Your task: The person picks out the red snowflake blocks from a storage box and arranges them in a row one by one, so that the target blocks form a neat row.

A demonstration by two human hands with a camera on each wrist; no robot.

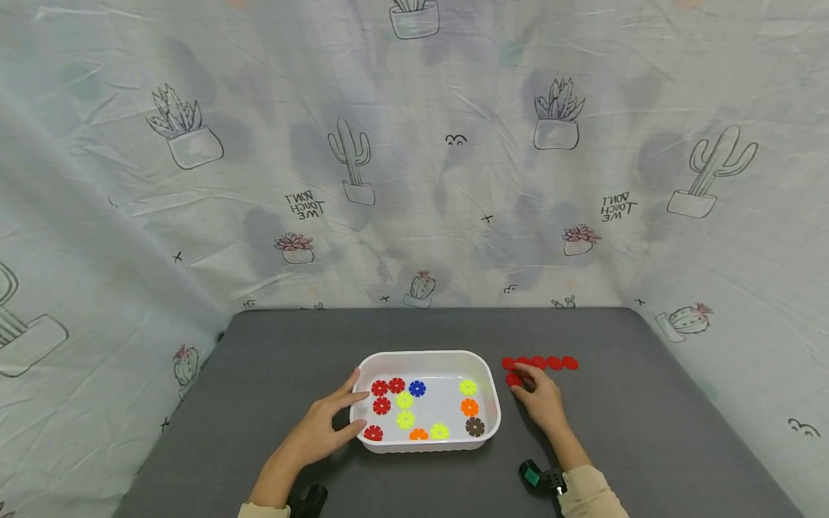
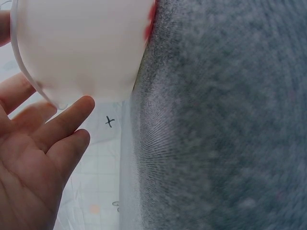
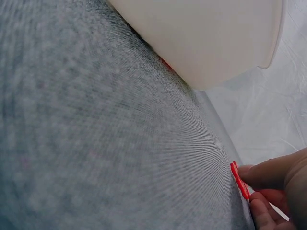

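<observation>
The left hand (image 1: 317, 429) rests on the left side of a white tray (image 1: 425, 447), fingers spread over its rim; in the left wrist view its fingertips touch the tray wall (image 2: 81, 52). Right of the tray, the right hand (image 1: 544, 403) pinches a red notched disc (image 1: 513, 379) between thumb and fingers, at the table surface. The right wrist view shows the red disc (image 3: 239, 180) on edge or tilted at the fingertips. Just behind it lies a row of several red discs (image 1: 554, 363), partly covered by the fingers.
Inside the tray lie red discs (image 1: 381, 406), a blue disc (image 1: 417, 388), yellow discs (image 1: 405, 419), orange discs (image 1: 469, 407) and a brown disc (image 1: 475, 426). The grey table (image 1: 291, 338) meets a patterned cloth (image 1: 427, 180) behind and at the sides.
</observation>
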